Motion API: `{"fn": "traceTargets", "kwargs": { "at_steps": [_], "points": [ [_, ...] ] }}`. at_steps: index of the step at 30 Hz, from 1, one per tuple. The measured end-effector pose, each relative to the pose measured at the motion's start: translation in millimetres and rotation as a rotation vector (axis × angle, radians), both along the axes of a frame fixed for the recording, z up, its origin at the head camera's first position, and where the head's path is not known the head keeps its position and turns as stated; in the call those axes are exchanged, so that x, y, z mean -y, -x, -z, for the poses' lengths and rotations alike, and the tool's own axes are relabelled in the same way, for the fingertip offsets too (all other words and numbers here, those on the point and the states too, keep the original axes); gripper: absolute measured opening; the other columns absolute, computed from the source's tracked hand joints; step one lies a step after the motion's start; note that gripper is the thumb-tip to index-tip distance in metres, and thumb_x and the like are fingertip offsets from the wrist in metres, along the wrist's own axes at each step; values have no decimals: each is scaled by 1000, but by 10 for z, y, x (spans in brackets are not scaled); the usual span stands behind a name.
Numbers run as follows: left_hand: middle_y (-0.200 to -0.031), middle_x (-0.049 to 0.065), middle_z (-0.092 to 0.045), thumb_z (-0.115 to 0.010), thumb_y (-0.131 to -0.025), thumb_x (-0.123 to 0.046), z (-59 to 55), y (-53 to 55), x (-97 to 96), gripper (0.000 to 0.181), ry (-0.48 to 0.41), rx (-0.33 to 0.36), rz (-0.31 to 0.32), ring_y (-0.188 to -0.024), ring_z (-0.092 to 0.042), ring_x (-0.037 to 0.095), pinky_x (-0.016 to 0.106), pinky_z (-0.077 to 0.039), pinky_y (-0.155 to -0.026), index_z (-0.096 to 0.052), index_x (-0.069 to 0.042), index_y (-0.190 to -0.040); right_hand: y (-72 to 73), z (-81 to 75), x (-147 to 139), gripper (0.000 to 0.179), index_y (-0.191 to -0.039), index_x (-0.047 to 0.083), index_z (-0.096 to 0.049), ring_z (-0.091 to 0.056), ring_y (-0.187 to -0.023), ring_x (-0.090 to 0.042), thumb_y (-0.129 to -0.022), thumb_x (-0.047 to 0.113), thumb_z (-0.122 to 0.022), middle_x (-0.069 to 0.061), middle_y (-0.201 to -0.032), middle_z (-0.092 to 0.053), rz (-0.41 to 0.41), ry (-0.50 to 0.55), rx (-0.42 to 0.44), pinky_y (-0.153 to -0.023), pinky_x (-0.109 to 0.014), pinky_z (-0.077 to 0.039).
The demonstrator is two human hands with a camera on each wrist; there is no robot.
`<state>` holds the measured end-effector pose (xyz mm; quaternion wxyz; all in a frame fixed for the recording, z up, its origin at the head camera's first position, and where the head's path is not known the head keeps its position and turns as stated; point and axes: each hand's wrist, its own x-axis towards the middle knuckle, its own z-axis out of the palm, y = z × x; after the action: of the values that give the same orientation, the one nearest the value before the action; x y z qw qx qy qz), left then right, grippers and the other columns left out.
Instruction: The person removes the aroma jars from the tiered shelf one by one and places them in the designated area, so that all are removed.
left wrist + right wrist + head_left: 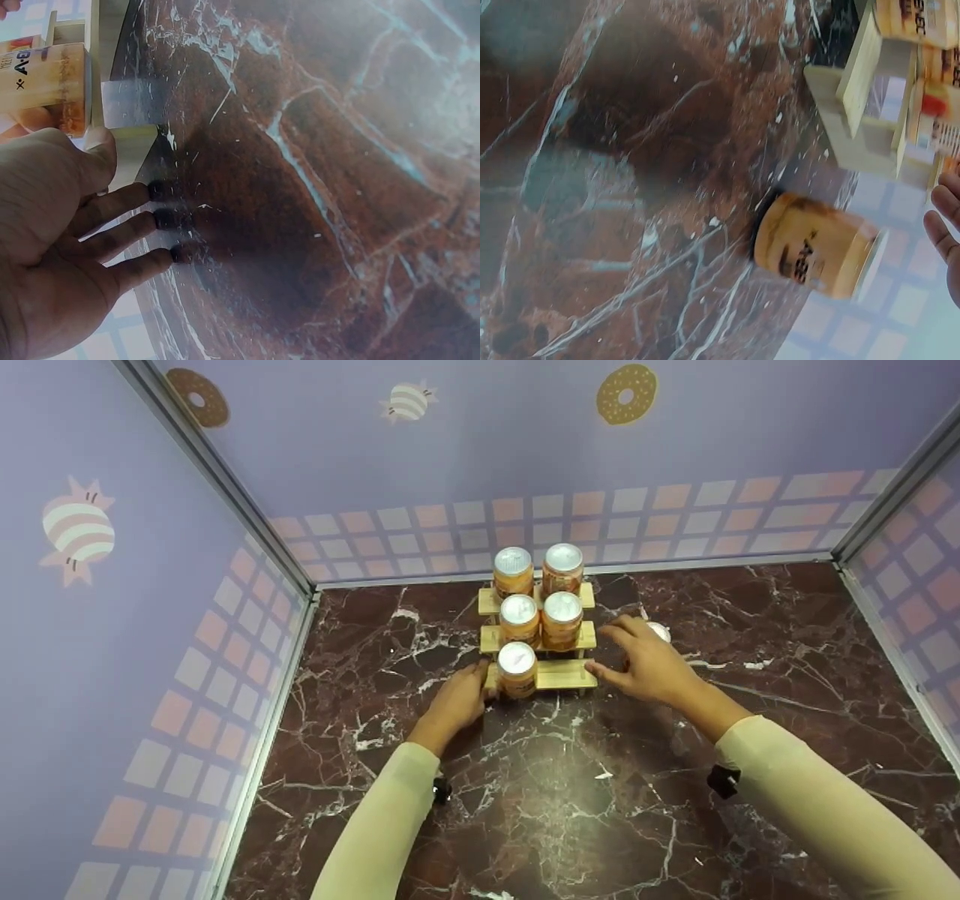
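Note:
A stepped wooden rack (566, 673) stands on the marbled table, holding several orange jars with silvery lids. Two jars are on the top step, two on the middle one, and a single jar (517, 669) is at the left of the bottom step. My left hand (459, 696) holds the rack's left end by the bottom step; the left wrist view shows the thumb (101, 157) against the wood, the index finger hidden, and three fingers stretched out. My right hand (646, 664) is spread by the rack's right end, holding nothing, its thumb near the bottom step.
Beyond my right hand another orange jar (817, 244) stands alone on the table, mostly hidden in the head view. A patterned back wall (420, 529) rises close behind the rack, with a side wall (225, 660) at left and another at right.

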<state>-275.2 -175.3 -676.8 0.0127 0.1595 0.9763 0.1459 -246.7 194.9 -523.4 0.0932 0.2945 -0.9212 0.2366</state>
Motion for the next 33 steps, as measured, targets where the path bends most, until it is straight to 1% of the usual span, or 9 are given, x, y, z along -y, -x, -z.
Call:
{"fn": "traceTargets", "kwargs": {
  "at_steps": [2,5,8,11,15,19,23,28,33],
  "points": [
    [-142,18,-72,-71,-108,-36,8,2,7,64,-7,-5,10,-128,-72,41,55,-59,-112,-52,-6,-161,-29,-17,51,70,-142,-2,-67,-64,-121,-39,-98,50,-82,-19,-131,-63,-9,-10,12,-108,-58,-59],
    [-144,18,-71,-71,-108,-37,14,10,28,65,-23,-4,20,-130,-71,42,55,-58,-114,-52,-6,-162,-55,-23,122,70,-143,-2,-67,-63,-127,-40,-98,49,-82,-20,-134,-63,-21,-18,31,-111,-59,-58],
    [-150,18,-68,-70,-109,-40,15,19,60,67,-45,16,23,-135,-69,42,54,-56,-118,-51,-6,-164,-67,-6,192,68,-143,-1,-67,-64,-125,-39,-98,48,-83,-19,-132,-64,-41,-13,35,-111,-57,-59],
    [-156,17,-66,-71,-108,-42,7,28,88,68,-74,39,25,-139,-67,42,54,-54,-120,-51,-9,-165,-79,31,259,64,-142,1,-68,-65,-120,-36,-98,45,-83,-16,-127,-65,-68,2,20,-107,-55,-60],
    [-155,17,-67,-73,-107,-43,-6,33,108,68,-110,53,26,-139,-67,42,56,-54,-120,-53,-13,-163,-101,76,345,60,-141,3,-69,-67,-117,-35,-98,43,-83,-15,-126,-67,-94,17,-1,-104,-55,-61],
    [-152,17,-69,-74,-106,-43,-15,34,108,66,-112,58,18,-137,-68,42,57,-55,-118,-54,-14,-162,-120,81,430,61,-144,4,-68,-66,-128,-38,-98,43,-83,-18,-137,-66,-106,22,25,-111,-57,-59],
    [-155,16,-67,-73,-107,-45,-11,37,99,68,-107,68,2,-140,-67,41,56,-54,-120,-53,-15,-164,-132,73,512,64,-148,5,-66,-63,-140,-41,-99,44,-82,-19,-149,-63,-109,7,72,-116,-59,-56],
    [-155,16,-67,-73,-107,-44,-13,36,95,69,-105,67,1,-140,-67,41,55,-54,-120,-52,-14,-165,-131,59,612,66,-149,5,-64,-66,-134,-40,-100,46,-82,-18,-145,-63,-104,-19,108,-111,-58,-59],
    [-154,16,-68,-74,-106,-42,-26,40,87,68,-104,60,10,-138,-68,42,56,-55,-119,-53,-13,-164,-108,49,711,66,-147,4,-64,-68,-129,-38,-99,45,-83,-17,-142,-64,-110,3,94,-110,-57,-60]
  ]
}}
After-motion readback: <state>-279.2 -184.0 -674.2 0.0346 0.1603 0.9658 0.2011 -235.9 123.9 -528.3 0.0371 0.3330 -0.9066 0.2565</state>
